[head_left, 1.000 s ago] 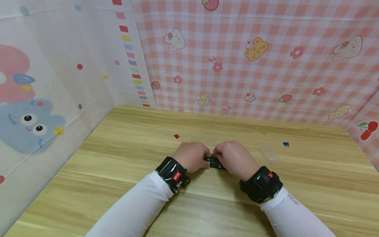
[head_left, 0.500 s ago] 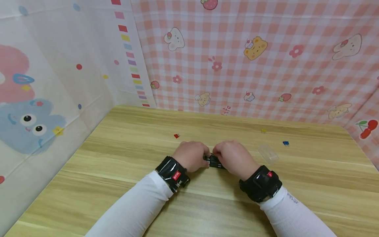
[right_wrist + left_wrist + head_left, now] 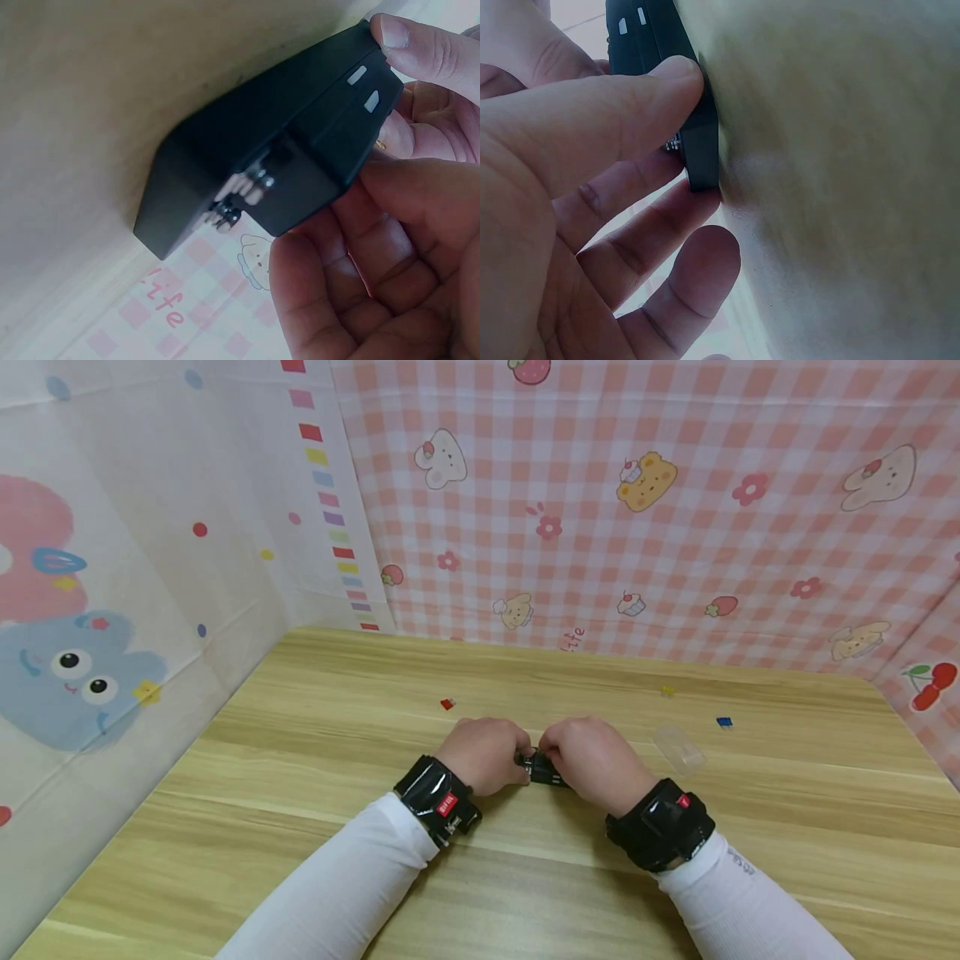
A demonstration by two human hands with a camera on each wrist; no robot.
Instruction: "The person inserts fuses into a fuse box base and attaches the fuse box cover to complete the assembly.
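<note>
A black fuse box (image 3: 550,770) with metal terminals lies between both hands in the head view. My left hand (image 3: 483,757) grips its left end, thumb (image 3: 679,75) on one long side and fingers on the other. My right hand (image 3: 592,760) bends over the top of the box with fingertips drawn together. In the right wrist view, a speck of a small orange piece (image 3: 381,144) shows between its fingertips; the rest of that piece is hidden. The box's near end in that view shows two bright metal terminals (image 3: 259,180).
On the wooden table (image 3: 510,902) lie a red blade fuse (image 3: 447,703), a yellow one (image 3: 667,692) and a blue one (image 3: 724,722). A clear plastic cover (image 3: 679,750) lies right of the right hand. Printed cloth (image 3: 570,527) hangs behind the table.
Both hands stay almost in place on the fuse box. The right fingertips make only a tiny shift over its top, and the head view drifts slightly.
</note>
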